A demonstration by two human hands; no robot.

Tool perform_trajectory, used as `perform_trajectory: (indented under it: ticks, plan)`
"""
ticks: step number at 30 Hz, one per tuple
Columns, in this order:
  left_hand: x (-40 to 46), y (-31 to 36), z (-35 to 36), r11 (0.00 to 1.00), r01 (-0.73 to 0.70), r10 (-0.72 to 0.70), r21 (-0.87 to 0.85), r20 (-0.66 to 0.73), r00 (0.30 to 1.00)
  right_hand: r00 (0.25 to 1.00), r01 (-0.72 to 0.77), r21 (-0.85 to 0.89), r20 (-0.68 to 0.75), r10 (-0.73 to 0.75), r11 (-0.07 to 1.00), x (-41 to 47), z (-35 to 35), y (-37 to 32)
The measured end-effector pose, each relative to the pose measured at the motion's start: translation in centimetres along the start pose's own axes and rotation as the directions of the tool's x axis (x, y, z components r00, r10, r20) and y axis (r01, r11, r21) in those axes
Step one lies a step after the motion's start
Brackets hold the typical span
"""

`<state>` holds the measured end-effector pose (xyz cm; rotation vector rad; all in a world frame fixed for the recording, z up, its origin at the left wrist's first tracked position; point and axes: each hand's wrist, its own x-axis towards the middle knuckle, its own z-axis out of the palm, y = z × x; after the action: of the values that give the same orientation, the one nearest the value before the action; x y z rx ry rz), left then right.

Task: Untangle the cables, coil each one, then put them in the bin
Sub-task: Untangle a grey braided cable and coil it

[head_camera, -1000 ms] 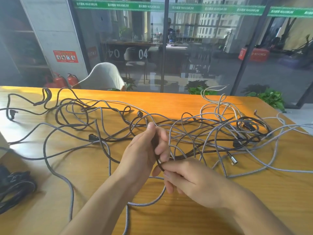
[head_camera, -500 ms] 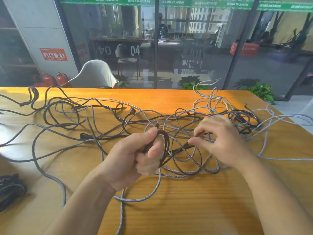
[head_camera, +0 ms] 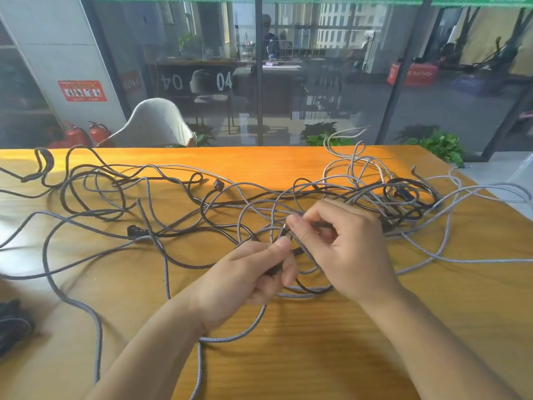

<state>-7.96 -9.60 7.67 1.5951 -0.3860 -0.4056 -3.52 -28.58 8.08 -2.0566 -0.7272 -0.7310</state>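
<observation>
Closer together now, left hand (head_camera: 248,278) and right hand (head_camera: 343,249) fingers each pinch the dark cable (head_camera: 305,251).

Office interior: a long wooden table (head_camera: 288,356) faces a glass partition (head_camera: 317,67) marked "04". Beyond it stand desks, chairs (head_camera: 155,125) and potted plants (head_camera: 441,145); fire extinguishers (head_camera: 86,134) sit below a safety notice (head_camera: 82,90).
</observation>
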Motion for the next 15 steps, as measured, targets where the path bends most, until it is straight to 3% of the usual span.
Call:
perform_trajectory:
  ticks: [6,15]
  plan:
    - [0.2,-0.1,0.6,1.000,-0.030,0.030,0.003,-0.148,0.989,0.979,0.007,0.078,0.201,-0.023,0.997,-0.4,0.2,-1.1]
    - [0.3,0.4,1.3,0.998,-0.036,0.051,0.045,-0.386,0.921,0.974,0.151,-0.216,0.197,-0.109,0.965,-0.6,-0.1,-1.7]
